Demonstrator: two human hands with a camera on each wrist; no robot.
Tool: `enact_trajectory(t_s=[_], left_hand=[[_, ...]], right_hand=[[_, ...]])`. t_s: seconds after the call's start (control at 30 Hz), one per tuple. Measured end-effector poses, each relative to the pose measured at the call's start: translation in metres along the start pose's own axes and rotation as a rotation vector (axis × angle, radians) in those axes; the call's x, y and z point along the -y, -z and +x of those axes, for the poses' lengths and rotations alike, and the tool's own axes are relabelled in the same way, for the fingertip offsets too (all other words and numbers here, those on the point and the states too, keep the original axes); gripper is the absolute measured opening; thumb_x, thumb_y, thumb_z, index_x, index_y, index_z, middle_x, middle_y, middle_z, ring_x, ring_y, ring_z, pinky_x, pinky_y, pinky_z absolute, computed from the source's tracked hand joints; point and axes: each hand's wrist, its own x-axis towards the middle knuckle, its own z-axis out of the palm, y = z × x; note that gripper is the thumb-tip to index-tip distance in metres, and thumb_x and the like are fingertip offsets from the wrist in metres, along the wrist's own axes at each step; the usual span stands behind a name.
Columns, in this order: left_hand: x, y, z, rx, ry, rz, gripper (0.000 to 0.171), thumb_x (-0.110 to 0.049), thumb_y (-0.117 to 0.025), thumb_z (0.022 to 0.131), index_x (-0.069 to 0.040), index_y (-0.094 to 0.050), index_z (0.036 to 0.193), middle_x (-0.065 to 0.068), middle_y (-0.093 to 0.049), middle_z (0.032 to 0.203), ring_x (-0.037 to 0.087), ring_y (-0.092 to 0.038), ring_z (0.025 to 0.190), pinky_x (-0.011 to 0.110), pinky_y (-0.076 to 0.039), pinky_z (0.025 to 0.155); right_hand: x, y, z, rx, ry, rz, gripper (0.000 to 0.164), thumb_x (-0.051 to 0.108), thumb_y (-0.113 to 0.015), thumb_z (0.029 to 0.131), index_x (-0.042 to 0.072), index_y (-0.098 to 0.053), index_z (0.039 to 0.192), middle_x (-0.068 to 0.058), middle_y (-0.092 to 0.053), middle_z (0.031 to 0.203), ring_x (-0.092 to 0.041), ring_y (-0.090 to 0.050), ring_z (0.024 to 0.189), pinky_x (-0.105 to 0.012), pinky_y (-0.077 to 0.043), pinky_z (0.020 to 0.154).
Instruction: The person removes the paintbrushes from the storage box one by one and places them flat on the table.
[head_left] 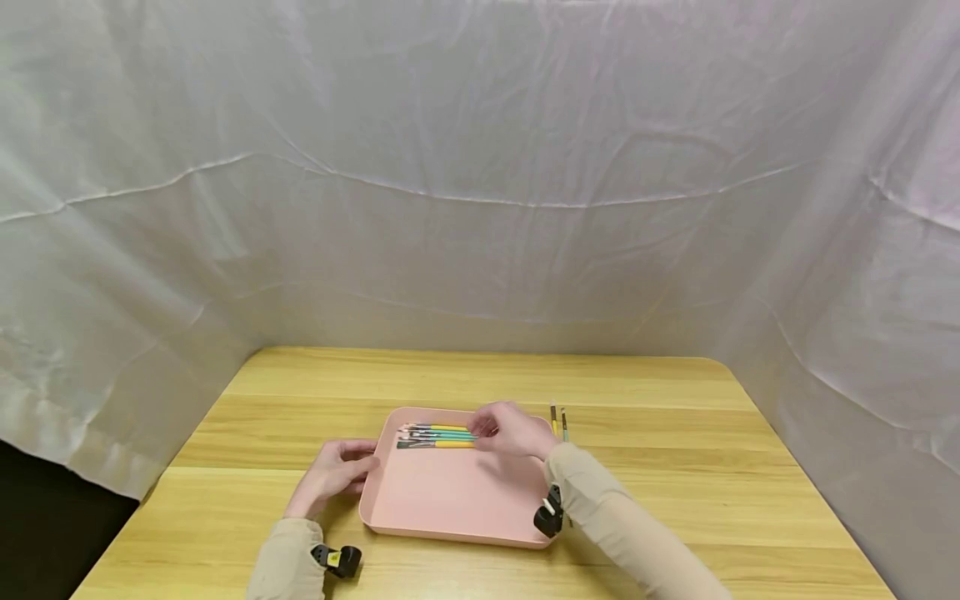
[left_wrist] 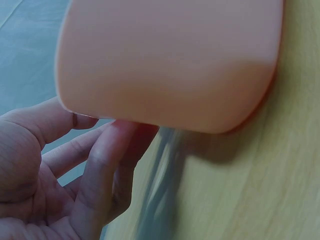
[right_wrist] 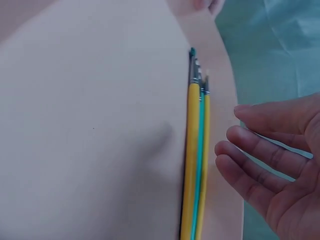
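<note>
On my far left, past a beige sleeve (head_left: 285,562) with a black camera (head_left: 348,562) strapped on, I have the left hand (head_left: 332,473) on the pink tray's (head_left: 457,496) left edge, fingers bent, thumb and fingers pinching the rim. Inside the tray, along its far wall, lie the paintbrushes (head_left: 452,444), yellow and teal handles side by side, bristles toward the left. My right hand (head_left: 510,429) hovers at their handle ends, palm down, its fingers gently curved and parted around nothing; the right wrist view shows it apart from the brushes. From overhead it hides those handle ends from me, and the right sleeve (head_left: 622,517) cuts across the tray's right side. Just past that wrist, two loose brushes (head_left: 553,419) lie on the wooden table (head_left: 675,492), bristles pointing away, their lower ends blocked by my arm. A pale curtain (head_left: 480,167) closes in behind.
</note>
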Motion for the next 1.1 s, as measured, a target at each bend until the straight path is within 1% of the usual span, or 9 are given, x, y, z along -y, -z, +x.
enact_trajectory(t_s=[0.13, 0.43, 0.63, 0.73, 0.83, 1.0, 1.1], left_hand=[[0.0, -0.001, 0.002, -0.008, 0.006, 0.003, 0.043, -0.005, -0.065, 0.093, 0.015, -0.057, 0.131, 0.025, -0.071, 0.111, 0.013, -0.07, 0.079, 0.027, -0.061, 0.065], [0.003, -0.002, 0.004, -0.011, 0.009, 0.009, 0.043, -0.004, -0.065, 0.094, 0.015, -0.057, 0.131, 0.026, -0.07, 0.111, 0.014, -0.07, 0.079, 0.026, -0.06, 0.064], [0.002, -0.002, 0.004, -0.003, -0.003, 0.008, 0.043, -0.005, -0.065, 0.094, 0.015, -0.056, 0.131, 0.024, -0.07, 0.111, 0.013, -0.069, 0.079, 0.026, -0.06, 0.064], [0.001, -0.002, 0.004, -0.002, -0.002, 0.007, 0.043, -0.005, -0.065, 0.094, 0.015, -0.056, 0.131, 0.024, -0.07, 0.111, 0.013, -0.069, 0.079, 0.026, -0.06, 0.064], [0.001, -0.002, 0.004, -0.002, 0.002, 0.007, 0.044, -0.005, -0.065, 0.094, 0.015, -0.056, 0.132, 0.024, -0.07, 0.111, 0.013, -0.069, 0.079, 0.026, -0.06, 0.064], [0.0, -0.002, 0.003, -0.005, 0.001, 0.0, 0.044, -0.005, -0.065, 0.093, 0.015, -0.056, 0.131, 0.024, -0.07, 0.11, 0.013, -0.069, 0.079, 0.026, -0.06, 0.063], [0.0, -0.002, 0.002, -0.001, 0.0, 0.002, 0.044, -0.005, -0.065, 0.093, 0.015, -0.056, 0.131, 0.023, -0.071, 0.11, 0.013, -0.069, 0.079, 0.026, -0.06, 0.064]], right_hand=[[-0.002, -0.004, 0.006, 0.006, -0.024, 0.012, 0.023, 0.0, -0.073, 0.087, -0.003, -0.07, 0.109, -0.016, -0.073, 0.104, -0.02, -0.067, 0.091, -0.031, -0.057, 0.082], [-0.007, -0.008, 0.011, 0.008, -0.067, 0.033, 0.025, -0.004, -0.073, 0.086, -0.003, -0.07, 0.11, -0.016, -0.073, 0.106, -0.017, -0.065, 0.09, -0.03, -0.057, 0.081], [-0.01, -0.01, 0.012, -0.004, -0.069, 0.036, 0.027, -0.007, -0.072, 0.084, -0.003, -0.069, 0.111, -0.015, -0.072, 0.105, -0.019, -0.066, 0.092, -0.032, -0.058, 0.084], [-0.011, -0.011, 0.012, -0.016, -0.067, 0.031, 0.026, -0.008, -0.072, 0.083, -0.003, -0.07, 0.108, -0.015, -0.072, 0.103, -0.02, -0.066, 0.091, -0.032, -0.058, 0.084], [-0.011, -0.012, 0.012, -0.035, -0.064, 0.004, 0.024, -0.011, -0.073, 0.08, -0.001, -0.071, 0.102, -0.013, -0.072, 0.097, -0.018, -0.064, 0.086, -0.029, -0.056, 0.079], [-0.014, -0.015, 0.014, -0.066, -0.06, -0.112, 0.024, -0.014, -0.068, 0.075, 0.005, -0.073, 0.089, -0.006, -0.07, 0.085, -0.012, -0.056, 0.077, -0.025, -0.05, 0.071], [-0.015, -0.017, 0.015, -0.079, -0.065, -0.16, 0.022, -0.014, -0.066, 0.075, 0.006, -0.072, 0.083, -0.002, -0.066, 0.079, -0.011, -0.052, 0.073, -0.023, -0.046, 0.067]])
